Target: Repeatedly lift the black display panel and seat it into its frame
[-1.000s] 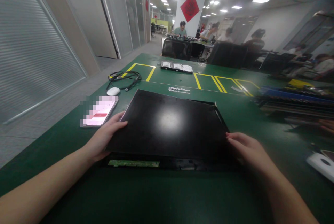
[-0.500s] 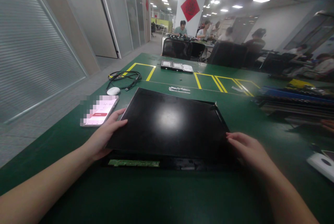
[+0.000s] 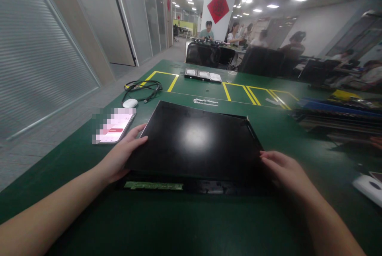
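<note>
**Both hands on black panel**

We see the left hand (image 3: 122,158) gripping the black panel's (image 3: 193,140) left edge, fingers closed on it. The right hand (image 3: 283,170) rests at its right edge; we cannot tell its grip. The panel lies mid green desk (image 3: 179,224) (phone (image 3: 115,128) just left, mouse (image 3: 130,103) behind).

left hand (image 3: 121,156) | right hand (image 3: 283,170) | grip black panel (image 3: 193,140) edges

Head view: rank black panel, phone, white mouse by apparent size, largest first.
1. black panel, by far the largest, gripped at its sides by left hand and right hand.
2. phone.
3. white mouse, smallest, though it lies farther away.
</note>
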A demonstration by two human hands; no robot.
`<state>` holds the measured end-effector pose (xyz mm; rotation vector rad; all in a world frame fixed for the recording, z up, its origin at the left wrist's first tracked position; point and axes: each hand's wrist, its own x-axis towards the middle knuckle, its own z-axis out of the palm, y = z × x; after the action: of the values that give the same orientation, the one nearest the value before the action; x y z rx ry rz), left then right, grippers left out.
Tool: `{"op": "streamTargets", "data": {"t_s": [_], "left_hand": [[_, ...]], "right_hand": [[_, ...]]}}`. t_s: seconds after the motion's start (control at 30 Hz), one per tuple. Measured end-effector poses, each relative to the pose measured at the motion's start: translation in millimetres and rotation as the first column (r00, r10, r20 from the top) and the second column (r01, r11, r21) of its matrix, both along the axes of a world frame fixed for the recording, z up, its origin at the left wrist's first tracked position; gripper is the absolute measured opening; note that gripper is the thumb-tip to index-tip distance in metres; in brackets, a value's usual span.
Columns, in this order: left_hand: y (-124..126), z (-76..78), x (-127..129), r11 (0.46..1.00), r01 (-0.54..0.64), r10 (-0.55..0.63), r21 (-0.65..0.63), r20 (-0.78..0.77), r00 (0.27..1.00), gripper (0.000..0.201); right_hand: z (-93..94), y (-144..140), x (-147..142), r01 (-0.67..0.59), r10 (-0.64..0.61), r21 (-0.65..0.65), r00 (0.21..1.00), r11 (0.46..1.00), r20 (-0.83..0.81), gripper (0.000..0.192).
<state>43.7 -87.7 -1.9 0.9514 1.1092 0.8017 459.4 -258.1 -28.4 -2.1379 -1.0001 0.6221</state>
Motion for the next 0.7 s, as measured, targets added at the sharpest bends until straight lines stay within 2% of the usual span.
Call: {"op": "streamTargets", "data": {"t_s": [0.27,0.7], "left_hand": [[1.0,-1.3,-0.8,1.000,0.000,0.000,-0.002,0.018,1.000,0.071],[-0.5,3.8,0.1,1.000,-0.023,0.023,-0.008,-0.031,0.999,0.063]], "right_hand": [[0.3,-1.3,0.9,-0.004,0.004,-0.008,1.000,1.000,-0.018,0.038],[3.5,1.0,-0.5,0.011,-0.007,0.038,0.995,0.999,-0.104,0.037]]}}
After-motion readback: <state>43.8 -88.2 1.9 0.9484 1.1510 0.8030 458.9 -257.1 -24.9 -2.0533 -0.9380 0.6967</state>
